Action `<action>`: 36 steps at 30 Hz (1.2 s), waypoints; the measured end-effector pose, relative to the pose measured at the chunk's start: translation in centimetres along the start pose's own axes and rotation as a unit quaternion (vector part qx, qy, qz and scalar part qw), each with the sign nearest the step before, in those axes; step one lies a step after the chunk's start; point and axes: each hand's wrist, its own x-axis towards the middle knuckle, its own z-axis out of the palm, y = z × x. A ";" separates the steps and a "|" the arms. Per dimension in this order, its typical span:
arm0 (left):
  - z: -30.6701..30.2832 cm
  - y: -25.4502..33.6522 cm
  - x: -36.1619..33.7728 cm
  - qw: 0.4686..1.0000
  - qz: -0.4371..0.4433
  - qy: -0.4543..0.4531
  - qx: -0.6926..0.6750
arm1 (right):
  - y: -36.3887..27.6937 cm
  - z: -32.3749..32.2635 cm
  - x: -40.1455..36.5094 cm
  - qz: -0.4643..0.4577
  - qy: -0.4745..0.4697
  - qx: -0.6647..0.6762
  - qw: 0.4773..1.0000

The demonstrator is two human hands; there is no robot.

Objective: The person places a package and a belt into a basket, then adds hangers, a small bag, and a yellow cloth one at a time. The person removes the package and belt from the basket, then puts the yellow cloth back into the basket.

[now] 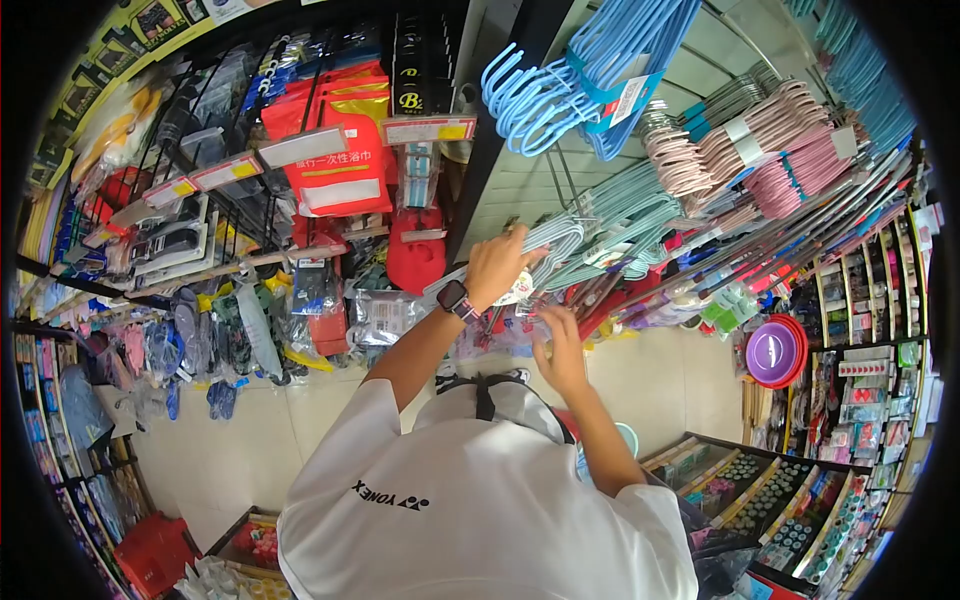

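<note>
My left hand (497,266), with a dark watch on its wrist, is closed around a bundle of pale grey hangers (556,236) at the rack. A round white tag (518,290) shows just below its fingers. Close by on the lower right is my right hand (563,350), its fingers bent and thumb apart. Nothing is plainly in its grasp. Next to the grey bundle hang green hangers (625,225). Blue hangers (610,85) hang higher up, with pink hangers (735,150) on their right.
Red packets (340,150) and other packaged goods hang on hooks at the left, above price labels (290,148). Purple and red basins (772,352) stand at the right. A display bin of small goods (770,500) is at lower right, a red container (155,555) at lower left.
</note>
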 end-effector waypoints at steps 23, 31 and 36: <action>-0.1 1.9 1.7 0.993 -0.073 0.040 0.087 | 3.6 2.2 -8.7 0.111 -0.245 0.059 0.961; 4.3 -3.3 6.1 0.993 -0.100 0.055 0.029 | 3.7 1.2 -9.0 0.137 -0.243 0.071 0.958; 6.4 -4.6 7.5 0.988 -0.126 0.065 -0.063 | 6.3 1.0 -11.9 0.174 -0.228 0.071 0.955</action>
